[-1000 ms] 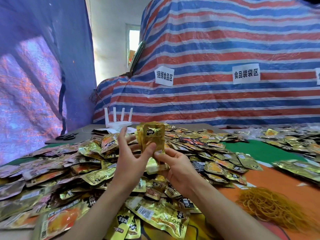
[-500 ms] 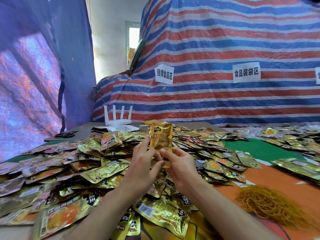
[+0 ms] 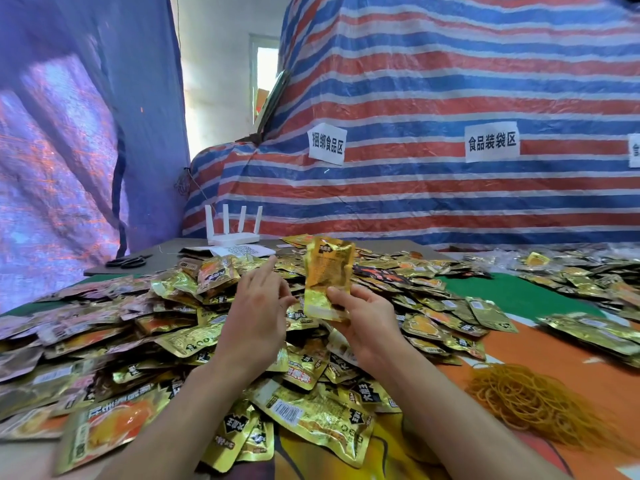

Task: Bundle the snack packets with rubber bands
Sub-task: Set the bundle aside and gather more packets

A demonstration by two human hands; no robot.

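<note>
I'm holding one gold snack packet (image 3: 327, 278) upright over the middle of the surface (image 3: 512, 296). My right hand (image 3: 367, 320) is pinching its bottom end, grip closed on it. My left hand (image 3: 256, 313) is hovering just beside the packet, grip loose, fingers straight, holding nothing. The packet heap (image 3: 166, 327) is covering the surface's left and middle. The rubber bands (image 3: 533, 400) are lying piled near the right near edge.

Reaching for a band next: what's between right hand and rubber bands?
Head view: loose packets near the right hand, then bare orange mat before the rubber bands.
</note>
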